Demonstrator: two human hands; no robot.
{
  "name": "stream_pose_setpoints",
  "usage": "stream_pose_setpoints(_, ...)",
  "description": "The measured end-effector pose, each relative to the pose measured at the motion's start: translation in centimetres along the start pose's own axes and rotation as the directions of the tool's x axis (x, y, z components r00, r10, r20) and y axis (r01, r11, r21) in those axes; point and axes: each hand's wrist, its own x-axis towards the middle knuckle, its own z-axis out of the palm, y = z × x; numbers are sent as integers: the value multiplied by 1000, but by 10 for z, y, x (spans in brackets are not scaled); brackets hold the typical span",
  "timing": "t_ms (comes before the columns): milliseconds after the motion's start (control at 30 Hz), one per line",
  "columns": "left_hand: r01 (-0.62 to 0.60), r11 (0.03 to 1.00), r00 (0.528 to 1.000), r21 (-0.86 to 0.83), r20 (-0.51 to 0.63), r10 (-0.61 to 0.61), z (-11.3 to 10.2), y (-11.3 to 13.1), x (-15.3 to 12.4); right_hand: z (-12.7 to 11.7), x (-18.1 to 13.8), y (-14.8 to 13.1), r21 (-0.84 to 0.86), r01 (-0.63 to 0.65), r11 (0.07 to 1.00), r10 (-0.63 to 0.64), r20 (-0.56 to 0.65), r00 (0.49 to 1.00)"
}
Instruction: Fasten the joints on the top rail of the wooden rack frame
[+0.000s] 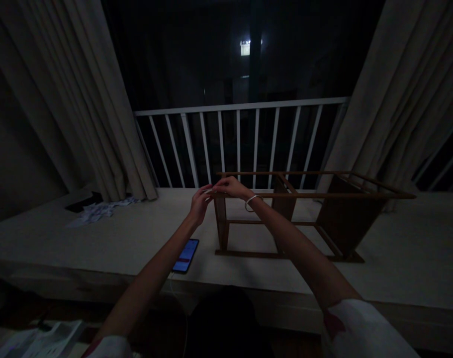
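Two hands work at one end of a wooden frame (304,195), which lies on its side on the window ledge (136,238) in front of the white railing (237,107).

Status, done: the long rails and the cross panels between them stand as one connected body, so the main structure is judged to be largely together. Status, left: the upper near corner at the frame's left end is the point receiving attention, and the operation there is judged incomplete. Whether its joint is secured cannot be told – the fingers cover it and the light is low.

Hand positions: the right hand (231,186) is at the end of the near upper rail, fingers bent and drawn close together. The left hand (199,206) meets it from the outer side, fingers reaching toward the same corner. Whether either set of fingers pinches a small part cannot be told. A lit phone (187,254) lies below the left hand – near the frame, not touching it.
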Motion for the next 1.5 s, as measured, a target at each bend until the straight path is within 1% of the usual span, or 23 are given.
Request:
stream_pose_setpoints(67, -29, 1000, 997, -4, -65, 28, -5, 0, -3, 0, 0, -1, 10, -3, 1000, 3, -2, 1000)
stream_pose_setpoints(133, -50, 998, 984, 43, -172, 56, -13, -8, -15, 1, -1, -1, 18, -11, 1000, 12, -8, 1000)
stream_pose_setpoints(200, -11, 987, 954, 162, -293, 59, -24, -27, -37, 1, -1, 0, 22, -28, 999, 28, -9, 1000)
stream_pose_setpoints(233, 24, 973, 943, 229, -329, 54, -29, -40, -52, 1, -1, 0, 25, -34, 999, 34, -9, 999)
stream_pose_setpoints(300, 102, 933, 938, 345, -346, 25, -39, -70, -86, 1, 0, 1, 36, -36, 999, 37, -8, 999)
stream_pose_setpoints(367, 192, 874, 938, 446, -344, -30, -48, -102, -120, 1, 0, 1, 54, -33, 998, 33, -6, 999)
stream_pose_setpoints(433, 222, 804, 944, 552, -329, -35, -56, -132, -146, 2, 0, 1, 72, -40, 997, 41, -6, 999)
stream_pose_setpoints(500, 258, 749, 944, 610, -325, -61, -61, -157, -161, 2, 0, 0, 77, -46, 996, 47, -9, 999)
stream_pose_setpoints(567, 279, 694, 943, 664, -327, -66, -64, -175, -164, 2, -1, -2, 69, -52, 996, 52, -1, 999)
stream_pose_setpoints(600, 271, 663, 946, 698, -321, -49, -64, -181, -163, 2, -1, -3, 65, -56, 996, 55, 3, 998)
stream_pose_setpoints(700, 255, 536, 958, 805, -287, -23, -61, -190, -157, 1, -1, -3, 69, -65, 995, 65, 1, 998)
stream_pose_setpoints(833, 245, 362, 969, 899, -241, -57, -57, -201, -159, 1, 0, -1, 89, -54, 995, 54, -5, 999)
stream_pose_setpoints(867, 233, 334, 972, 913, -225, -63, -57, -206, -163, 1, 0, -1, 94, -52, 994, 52, 0, 999)
stream_pose_setpoints(1000, 104, 260, 994, 960, -90, -66, -62, -222, -177, 0, 0, -1, 92, -61, 994, 59, 26, 998)
stream_pose_setpoints(1067, 42, 238, 996, 970, -23, -81, -65, -225, -178, 0, -1, -2, 88, -56, 995, 53, 42, 998)
stream_pose_setpoints(1133, 28, 234, 995, 972, -6, -95, -69, -224, -177, 0, -1, -3, 97, -50, 994, 45, 50, 998)
stream_pose_setpoints(1333, 68, 237, 995, 969, -48, -91, -73, -218, -173, 1, 0, -13, 133, -103, 986, 93, 78, 993)
stream_pose_setpoints(1400, 73, 222, 995, 972, -56, -81, -72, -216, -174, -4, 1, -17, 140, -132, 981, 114, 126, 985)
stream_pose_setpoints(1500, 60, 202, 997, 977, -49, -60, -71, -213, -176, -14, 8, -18, 115, -177, 977, 141, 268, 953)
